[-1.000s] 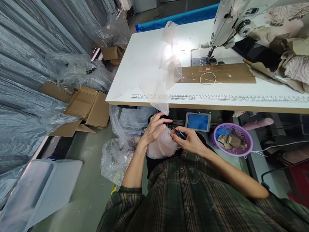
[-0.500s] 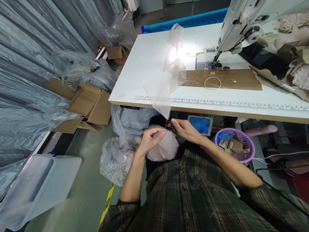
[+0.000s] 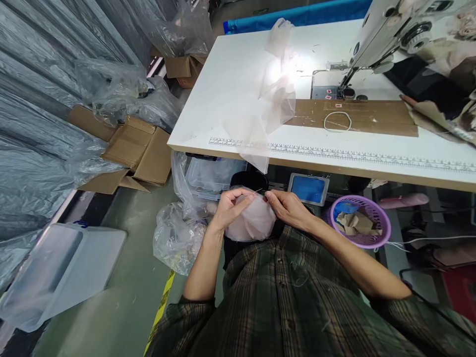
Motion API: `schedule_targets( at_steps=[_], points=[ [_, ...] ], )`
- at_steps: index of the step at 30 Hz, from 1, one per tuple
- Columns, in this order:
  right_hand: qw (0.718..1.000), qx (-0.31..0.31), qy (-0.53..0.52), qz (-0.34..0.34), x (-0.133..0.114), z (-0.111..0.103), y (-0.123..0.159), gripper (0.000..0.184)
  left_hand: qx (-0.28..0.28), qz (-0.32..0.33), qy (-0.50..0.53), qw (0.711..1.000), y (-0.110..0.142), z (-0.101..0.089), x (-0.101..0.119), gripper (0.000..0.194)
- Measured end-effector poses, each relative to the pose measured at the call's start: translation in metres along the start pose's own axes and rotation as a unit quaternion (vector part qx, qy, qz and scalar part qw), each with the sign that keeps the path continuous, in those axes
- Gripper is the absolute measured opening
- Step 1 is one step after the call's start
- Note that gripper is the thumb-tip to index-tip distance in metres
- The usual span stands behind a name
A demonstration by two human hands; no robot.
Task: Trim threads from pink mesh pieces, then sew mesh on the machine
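A bunched, rounded piece of sheer pale pink fabric [image 3: 251,220] rests on my lap. My left hand [image 3: 232,206] pinches its upper edge between thumb and fingers. At the fabric's upper right edge, my right hand [image 3: 284,206] is closed in a pinch. A thin, needle-like sliver [image 3: 259,190] shows between the fingertips of both hands, and its right end runs toward the right fingers. It is too small to see clearly, and the right fingertips are partly hidden.
Ahead is a white sewing table [image 3: 223,94] with a printed ruler edge, a sewing machine [image 3: 386,44] and draped sheer fabric [image 3: 277,99]. A purple basket [image 3: 385,225] of scraps stands at right. Plastic bags [image 3: 176,243] and an open carton [image 3: 152,156] lie left.
My right hand has lowered and turned, from above the fabric to its right edge. The thin sliver has gone from upright to nearly level. The view has tilted slightly downward.
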State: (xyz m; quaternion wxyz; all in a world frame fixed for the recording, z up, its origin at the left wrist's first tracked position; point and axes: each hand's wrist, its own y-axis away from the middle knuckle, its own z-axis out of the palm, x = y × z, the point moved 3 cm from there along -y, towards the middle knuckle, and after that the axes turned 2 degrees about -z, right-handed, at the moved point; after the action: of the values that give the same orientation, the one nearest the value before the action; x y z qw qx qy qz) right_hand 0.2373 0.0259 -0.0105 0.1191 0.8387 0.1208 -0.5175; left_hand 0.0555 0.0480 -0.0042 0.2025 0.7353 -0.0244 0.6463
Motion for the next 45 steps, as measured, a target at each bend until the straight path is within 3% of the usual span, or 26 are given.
schedule_targets(
  at_steps=[10,15,18,21,23,24,26,29,33,35,37,39,43,45],
  points=[
    [0.995,0.027,0.09,-0.031,-0.005,0.01,-0.01,0.048,-0.005,-0.015,0.0,1.0,0.002,0.002,0.0,0.028],
    [0.999,0.045,0.019,-0.003,-0.003,0.005,-0.008,0.041,-0.008,-0.006,-0.022,1.0,0.002,0.004,0.001,0.027],
    [0.995,-0.018,-0.091,-0.023,-0.009,0.004,0.003,0.036,-0.026,-0.001,-0.04,0.999,0.009,0.0,0.011,0.027],
    [0.98,-0.101,-0.173,-0.011,-0.014,0.01,0.02,0.033,-0.109,0.002,-0.074,0.991,0.022,-0.009,0.026,0.026],
    [0.971,-0.124,-0.205,0.012,-0.011,0.019,0.027,0.037,-0.163,0.018,-0.108,0.98,0.027,-0.017,0.032,0.027],
    [0.97,-0.118,-0.213,0.024,-0.006,0.025,0.028,0.038,-0.162,0.026,-0.134,0.977,0.027,-0.022,0.031,0.029],
    [0.977,-0.076,-0.197,0.045,0.007,0.034,0.024,0.038,-0.085,0.039,-0.21,0.973,0.019,-0.032,0.02,0.034],
    [0.991,0.015,-0.108,0.077,0.033,0.042,0.013,0.034,0.103,0.079,-0.321,0.938,0.004,-0.044,-0.014,0.042],
    [0.992,0.06,-0.025,0.109,0.057,0.043,0.009,0.034,0.277,0.12,-0.31,0.902,0.008,-0.05,-0.069,0.039],
    [0.993,0.051,-0.021,0.105,0.062,0.043,0.011,0.036,0.316,0.121,-0.311,0.888,0.022,-0.05,-0.083,0.04],
    [0.995,0.035,-0.024,0.095,0.064,0.042,0.013,0.037,0.293,0.142,-0.33,0.886,0.037,-0.042,-0.083,0.042],
    [0.994,0.054,-0.023,0.09,0.062,0.039,0.013,0.037,0.223,0.181,-0.352,0.891,0.046,-0.027,-0.072,0.046],
    [0.974,0.212,-0.027,0.078,0.052,0.017,0.008,0.036,0.112,0.241,-0.39,0.882,0.042,0.009,-0.047,0.059],
    [0.965,0.249,-0.033,0.074,0.047,0.007,0.005,0.036,0.078,0.263,-0.411,0.869,0.036,0.026,-0.04,0.066]
  ],
)
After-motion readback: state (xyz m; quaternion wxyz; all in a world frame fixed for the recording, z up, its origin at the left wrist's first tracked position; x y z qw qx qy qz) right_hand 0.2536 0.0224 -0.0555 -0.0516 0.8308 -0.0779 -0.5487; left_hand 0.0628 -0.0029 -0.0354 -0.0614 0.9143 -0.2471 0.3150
